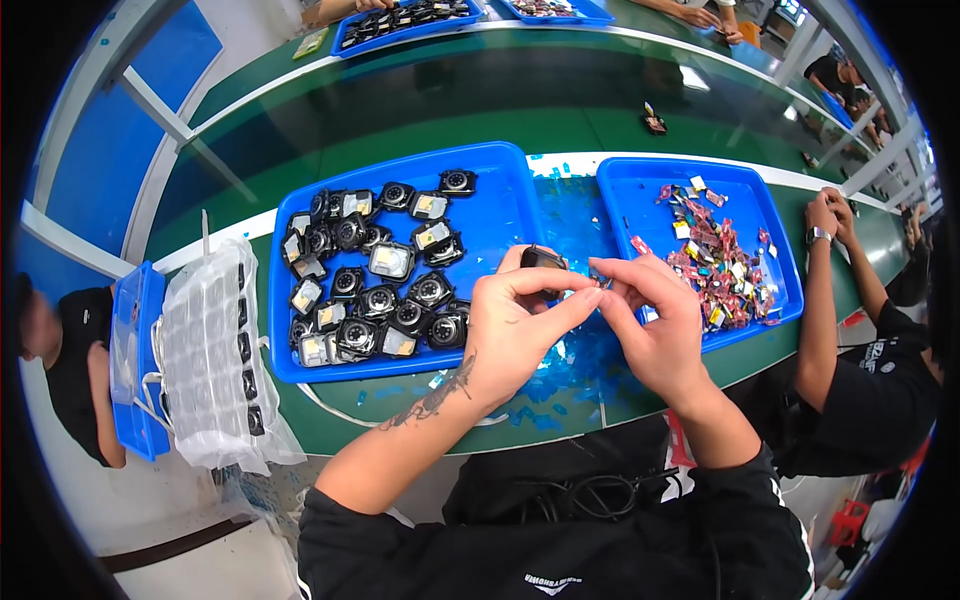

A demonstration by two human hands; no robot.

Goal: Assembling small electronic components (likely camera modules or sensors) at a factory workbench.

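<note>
1. Your left hand is in the middle of the frame, and its grip is closed on a small black module, which sits between the thumb and the fingers, just above the hand.
2. Your right hand is just to the right of it. Its fingertips are pinched together and meet the left index finger near the module. I cannot tell what thin piece, if any, is between them.
3. Both hands hover over the green tabletop, above a patch of blue film scraps at the centre bottom.
4. To the left of your hands lies a blue tray with many similar black modules, some with silver faces.
5. To the right lies a second blue tray, which holds a heap of small red and mixed-colour scraps.
6. At the left edge of the frame stands a clear plastic compartment box.
7. At the right edge, another person's forearm rests beside the second tray.
</note>
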